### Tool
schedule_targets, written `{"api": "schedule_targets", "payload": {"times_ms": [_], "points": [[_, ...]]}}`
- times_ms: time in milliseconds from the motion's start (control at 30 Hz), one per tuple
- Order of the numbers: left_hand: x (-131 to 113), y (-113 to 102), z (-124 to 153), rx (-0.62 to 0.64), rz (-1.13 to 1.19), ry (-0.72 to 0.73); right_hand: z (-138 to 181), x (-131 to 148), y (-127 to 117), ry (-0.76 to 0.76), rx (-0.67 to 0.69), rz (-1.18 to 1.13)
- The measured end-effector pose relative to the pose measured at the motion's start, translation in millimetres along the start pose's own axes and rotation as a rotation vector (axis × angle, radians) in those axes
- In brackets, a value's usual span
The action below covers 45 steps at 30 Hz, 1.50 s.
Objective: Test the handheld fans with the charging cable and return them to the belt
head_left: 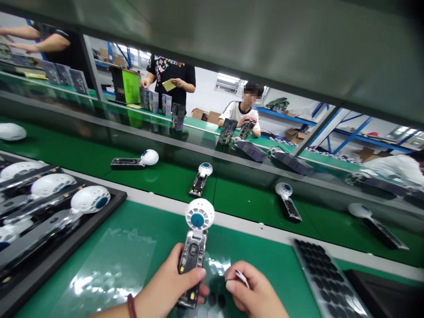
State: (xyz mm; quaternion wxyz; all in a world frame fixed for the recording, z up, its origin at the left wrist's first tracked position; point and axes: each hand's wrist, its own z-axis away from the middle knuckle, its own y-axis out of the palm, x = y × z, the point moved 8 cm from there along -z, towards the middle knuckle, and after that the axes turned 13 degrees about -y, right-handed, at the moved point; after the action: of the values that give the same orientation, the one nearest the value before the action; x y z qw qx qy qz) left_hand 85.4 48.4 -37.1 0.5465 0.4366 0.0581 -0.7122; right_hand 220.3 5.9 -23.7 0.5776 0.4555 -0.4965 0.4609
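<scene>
In my left hand (185, 278) is a small handheld fan-like device (195, 251), fingers wrapped around its dark, clear-cased handle. Its round white head, vented with a teal centre, points away from me. My right hand (250, 287) is just right of the handle, apart from it, with thumb and fingers pinched. A small white piece (242, 278) sticks out between those fingers; its kind is unclear. Beneath the hands, a shiny clear sheet (217, 265) carries several dark round dots, partly covered by them.
At left stands a black tray (109, 210) of similar devices. A sheet of black round stickers (323, 274) lies at right beside a black tray (387, 291). Several devices, one here (200, 179), lie on the green conveyor (238, 194). Beyond are boxes (178, 117) and co-workers (172, 81).
</scene>
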Motion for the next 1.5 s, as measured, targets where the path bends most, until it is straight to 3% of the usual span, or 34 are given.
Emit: {"api": "schedule_targets", "payload": {"times_ms": [200,333,467,633,800,933,1233,1500], "points": [[-9,2,-2,-0.096,-0.259,0.170,-10,55,40,-0.247,0.062,0.236],[-8,3,3,-0.145,-0.397,0.151,-23,67,47,-0.203,-0.119,0.223],[-10,7,10,-0.155,-0.517,0.158,-31,70,39,-0.144,-0.238,0.227],[-12,5,12,-0.211,-0.510,0.184,-23,60,38,-0.122,-0.140,0.284],[-8,6,9,-0.171,-0.527,0.110,-12,59,41,-0.229,0.010,0.649],[-9,5,10,-0.191,-0.542,0.097,-11,60,47,-0.297,0.091,0.760],[-11,6,11,-0.195,-0.545,0.080,-8,61,49,-0.337,0.012,0.769],[-17,9,13,-0.199,-0.545,0.068,-5,59,54,-0.424,0.005,0.949]]}}
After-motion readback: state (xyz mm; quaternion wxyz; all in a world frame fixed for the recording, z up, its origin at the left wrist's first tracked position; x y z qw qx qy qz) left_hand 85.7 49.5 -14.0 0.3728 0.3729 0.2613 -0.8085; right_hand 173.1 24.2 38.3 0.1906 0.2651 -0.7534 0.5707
